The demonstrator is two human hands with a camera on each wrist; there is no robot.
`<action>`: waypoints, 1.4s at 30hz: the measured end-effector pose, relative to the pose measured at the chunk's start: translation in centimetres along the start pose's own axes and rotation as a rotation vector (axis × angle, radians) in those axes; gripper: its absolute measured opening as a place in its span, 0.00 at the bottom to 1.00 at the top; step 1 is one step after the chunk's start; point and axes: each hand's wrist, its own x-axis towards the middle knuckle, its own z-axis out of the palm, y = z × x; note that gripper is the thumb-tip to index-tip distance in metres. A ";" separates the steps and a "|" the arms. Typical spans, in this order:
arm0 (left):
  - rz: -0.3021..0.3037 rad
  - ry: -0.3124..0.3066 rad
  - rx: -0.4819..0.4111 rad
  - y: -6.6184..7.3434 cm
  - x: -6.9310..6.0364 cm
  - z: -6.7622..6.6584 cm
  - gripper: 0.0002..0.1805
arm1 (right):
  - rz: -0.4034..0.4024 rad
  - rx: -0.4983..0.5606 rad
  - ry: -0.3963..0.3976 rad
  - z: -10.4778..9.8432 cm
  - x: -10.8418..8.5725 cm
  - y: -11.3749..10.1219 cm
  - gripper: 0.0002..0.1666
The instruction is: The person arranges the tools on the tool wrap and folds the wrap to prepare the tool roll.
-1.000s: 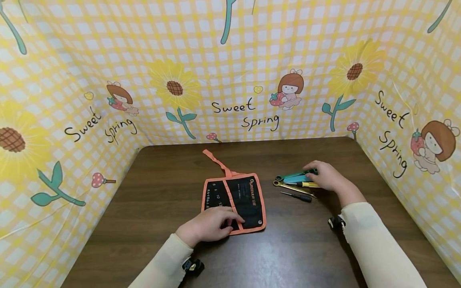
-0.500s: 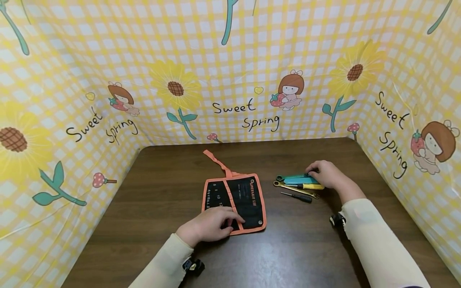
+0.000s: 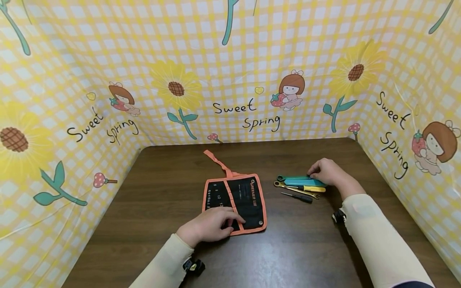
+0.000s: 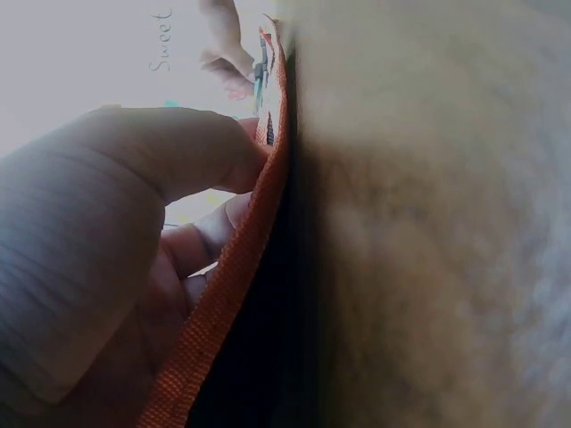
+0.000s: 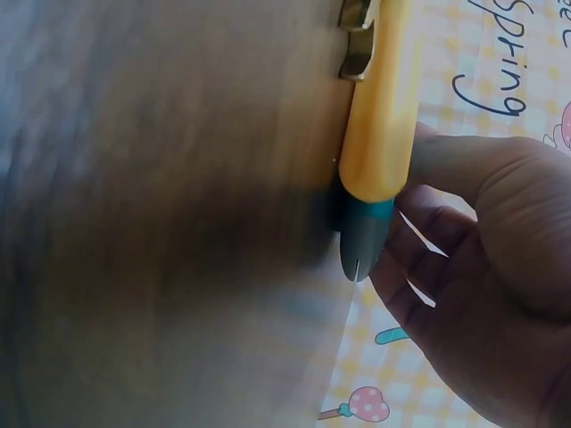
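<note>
A black tool pouch (image 3: 248, 204) with orange edging lies unfolded mid-table. My left hand (image 3: 209, 226) rests on its lower left part, fingers loosely bent; in the left wrist view the pouch's orange edge (image 4: 241, 250) runs past the thumb. To the right, my right hand (image 3: 329, 174) pinches the right end of a green ring wrench (image 3: 293, 177). Nearer me lie a teal utility knife (image 3: 300, 181), a yellow-handled screwdriver (image 3: 313, 188), a gold wrench (image 3: 284, 186) and a small black screwdriver (image 3: 300, 197). The right wrist view shows the yellow handle (image 5: 379, 134) before the fingers, hiding their tips.
An orange strap (image 3: 217, 162) trails from the pouch's far edge. The brown wooden table (image 3: 165, 172) is enclosed at the back and sides by a yellow checked cloth (image 3: 230, 88).
The green wrench's right end has come down from a slight tilt to lie level. My right hand has drawn slightly right, uncovering more of the knife and yellow screwdriver. My left hand stays put.
</note>
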 end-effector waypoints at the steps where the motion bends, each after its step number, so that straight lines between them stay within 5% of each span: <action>1: -0.001 0.000 0.000 0.0 0.0 0.0 0.20 | -0.003 -0.003 -0.004 -0.1 0.0 0.0 0.07; 25: -0.014 0.005 -0.011 -0.1 -0.1 0.1 0.20 | -0.023 -0.070 -0.063 0.3 -0.1 0.1 0.03; 42: -0.027 0.019 -0.021 -0.1 0.1 0.2 0.18 | -0.062 0.072 -0.044 0.5 -0.3 0.4 0.05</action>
